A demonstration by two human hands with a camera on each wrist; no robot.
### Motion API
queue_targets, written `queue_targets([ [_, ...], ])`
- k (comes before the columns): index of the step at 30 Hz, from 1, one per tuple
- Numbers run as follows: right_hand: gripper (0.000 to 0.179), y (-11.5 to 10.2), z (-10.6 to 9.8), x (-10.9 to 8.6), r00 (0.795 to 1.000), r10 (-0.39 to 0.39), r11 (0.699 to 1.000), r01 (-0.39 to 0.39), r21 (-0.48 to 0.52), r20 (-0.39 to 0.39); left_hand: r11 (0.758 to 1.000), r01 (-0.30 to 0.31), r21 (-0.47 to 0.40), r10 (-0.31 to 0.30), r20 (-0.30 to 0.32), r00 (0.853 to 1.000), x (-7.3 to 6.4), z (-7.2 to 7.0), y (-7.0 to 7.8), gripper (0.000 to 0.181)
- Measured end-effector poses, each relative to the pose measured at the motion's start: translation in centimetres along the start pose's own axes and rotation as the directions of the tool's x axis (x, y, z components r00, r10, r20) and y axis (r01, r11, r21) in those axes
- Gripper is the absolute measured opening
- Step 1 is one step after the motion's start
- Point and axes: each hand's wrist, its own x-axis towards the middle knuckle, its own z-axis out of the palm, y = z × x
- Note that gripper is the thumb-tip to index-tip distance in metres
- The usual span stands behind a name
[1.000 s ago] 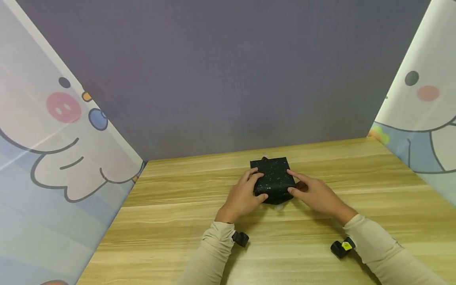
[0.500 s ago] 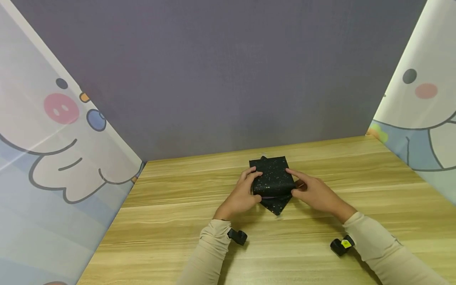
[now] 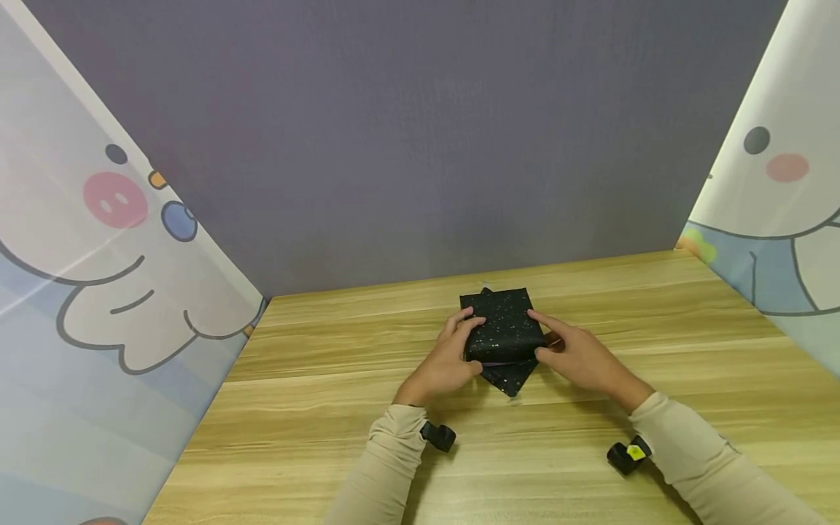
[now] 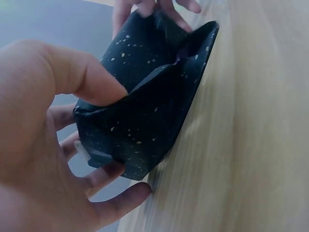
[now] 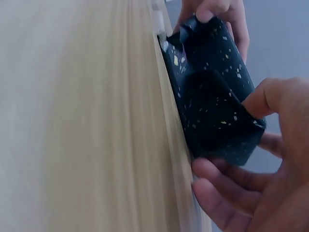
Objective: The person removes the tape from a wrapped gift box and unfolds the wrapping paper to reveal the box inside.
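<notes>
A small box wrapped in black speckled paper [image 3: 504, 324] sits on the wooden table toward the back. From its near side a pointed paper flap [image 3: 510, 380] lies out on the table, and a thin purple strip shows above it. My left hand [image 3: 441, 368] grips the box's left side, with the thumb [image 4: 99, 87] on the folded edge in the left wrist view. Opposite, my right hand [image 3: 582, 361] holds the right side, its thumb [image 5: 263, 99] pressing the near corner and its other fingers around the side.
Clear tape [image 5: 158, 21] sticks to the flap's tip; another tape piece [image 4: 82, 151] shows on the paper's far side. A grey panel [image 3: 420, 146] rises behind the wooden table [image 3: 315, 408]. Cartoon-printed sheets [image 3: 118, 292] border both sides.
The near flap has dropped away from the box front and now points toward me. My left thumb has shifted from the front to the left corner. The right hand has barely moved.
</notes>
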Motion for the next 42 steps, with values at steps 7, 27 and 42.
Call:
queue_targets([
  [7,0.071,-0.4,0.6,0.0,0.998,-0.040,0.999,0.039,-0.032,-0.044,0.992,0.037,0.117,-0.026,-0.096,0.995,0.0,0.7,0.8,0.061],
  [27,0.085,-0.6,0.3,-0.3,0.997,-0.010,0.999,0.007,0.037,0.070,0.997,-0.067,0.047,0.065,0.043,0.997,-0.2,-0.2,-0.5,0.081],
  [42,0.091,-0.3,0.3,-0.3,0.996,-0.026,1.000,0.025,0.017,0.083,0.995,-0.103,-0.005,0.102,0.125,0.987,-0.5,-1.2,-1.0,0.094],
])
